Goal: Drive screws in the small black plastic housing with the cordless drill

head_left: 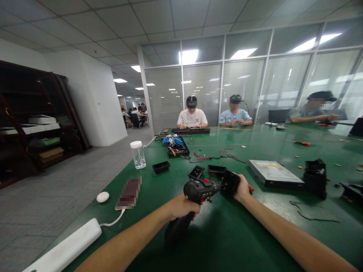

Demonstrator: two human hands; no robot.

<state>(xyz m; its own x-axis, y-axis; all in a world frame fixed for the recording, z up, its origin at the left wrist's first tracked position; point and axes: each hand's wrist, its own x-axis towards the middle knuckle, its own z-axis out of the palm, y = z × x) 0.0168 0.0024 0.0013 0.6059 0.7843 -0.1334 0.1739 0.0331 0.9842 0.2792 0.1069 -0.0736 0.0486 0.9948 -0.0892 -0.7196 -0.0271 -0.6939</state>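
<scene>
My left hand is wrapped round the grip of a black cordless drill with a red switch on top. The drill's front end points right, at a black plastic box. My right hand holds that box from its right side, its open face turned toward the drill. Whether the bit touches a screw inside is too small to tell. Just beyond lie similar black boxes: one small box behind the drill, another box beside it, and a third box farther left.
On the green table are a silver disc drive, black plastic parts, a bin of blue pieces, a clear jar, a phone and a white power strip. Several people sit across the table.
</scene>
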